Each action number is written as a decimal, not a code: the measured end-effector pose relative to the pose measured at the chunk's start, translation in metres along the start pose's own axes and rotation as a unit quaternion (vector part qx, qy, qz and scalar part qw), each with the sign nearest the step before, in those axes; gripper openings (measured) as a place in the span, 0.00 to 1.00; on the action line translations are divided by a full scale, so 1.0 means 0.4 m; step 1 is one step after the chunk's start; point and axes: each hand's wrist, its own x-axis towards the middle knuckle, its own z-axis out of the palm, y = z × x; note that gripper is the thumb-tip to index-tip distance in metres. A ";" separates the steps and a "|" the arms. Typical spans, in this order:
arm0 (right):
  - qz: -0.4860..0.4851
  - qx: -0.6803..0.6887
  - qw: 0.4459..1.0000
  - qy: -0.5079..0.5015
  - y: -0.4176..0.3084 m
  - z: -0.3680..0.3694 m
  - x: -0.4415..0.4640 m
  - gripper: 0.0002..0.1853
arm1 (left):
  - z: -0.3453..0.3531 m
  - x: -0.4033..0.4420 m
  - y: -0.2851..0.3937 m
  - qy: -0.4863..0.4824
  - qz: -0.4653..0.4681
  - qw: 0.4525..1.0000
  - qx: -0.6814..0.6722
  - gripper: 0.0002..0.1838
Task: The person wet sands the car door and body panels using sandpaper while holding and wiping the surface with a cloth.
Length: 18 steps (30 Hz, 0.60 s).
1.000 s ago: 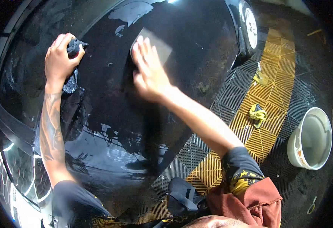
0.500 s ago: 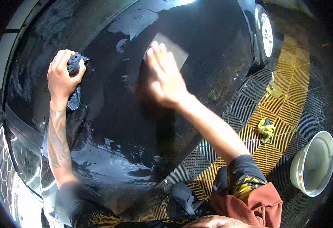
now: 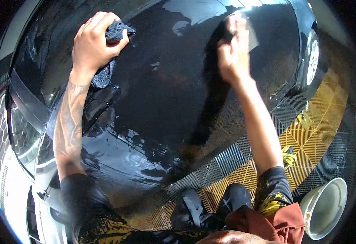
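My left hand is closed around a dark, knobbly wet cloth and rests on the black car panel. A hanging part of the cloth shows below my palm, beside the round fuel-flap outline. Farther right, my right hand is blurred by motion and presses a thin grey sheet, which looks like sandpaper, against the panel. The fingers lie fairly straight along the sheet, and most of it is hidden under them. Water and pale smears shine on parts of the paint.
A car wheel is at the upper right. On the black and yellow grid floor lie a yellow-and-dark cloth and a small yellowish piece. A white bowl stands at the lower right. A reddish-brown cloth hangs near my right side.
The view has shifted. My right hand has slid the sheet away to the upper right across the panel. My left hand, still gripping the dark cloth, appears higher and farther right.
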 end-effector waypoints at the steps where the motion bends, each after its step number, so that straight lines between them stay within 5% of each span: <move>1: -0.022 -0.027 0.999 0.014 0.052 0.005 0.037 0.38 | 0.000 0.002 0.000 0.001 0.001 1.000 0.000 0.15; 4: 0.045 0.044 0.998 0.032 -0.019 0.011 0.013 0.39 | -0.002 -0.002 0.002 -0.003 -0.005 1.000 0.007 0.15; 8: -0.017 0.035 0.996 -0.081 -0.167 0.009 -0.151 0.46 | -0.011 0.001 0.007 0.003 -0.014 1.000 -0.011 0.15; 13: -0.024 -0.016 0.999 0.021 -0.039 0.020 0.032 0.36 | -0.002 -0.005 -0.001 0.000 -0.014 1.000 -0.008 0.15; 15: 0.173 0.100 0.979 -0.033 -0.150 0.014 -0.003 0.39 | 0.007 -0.007 -0.004 0.015 -0.012 1.000 -0.013 0.15; 17: 0.059 -0.122 0.979 -0.153 -0.266 0.049 -0.125 0.47 | 0.004 -0.004 -0.002 0.013 -0.017 0.999 -0.030 0.15; 18: 0.004 0.051 0.992 -0.118 -0.294 0.043 -0.204 0.49 | 0.003 -0.006 -0.004 0.012 -0.016 0.999 -0.032 0.15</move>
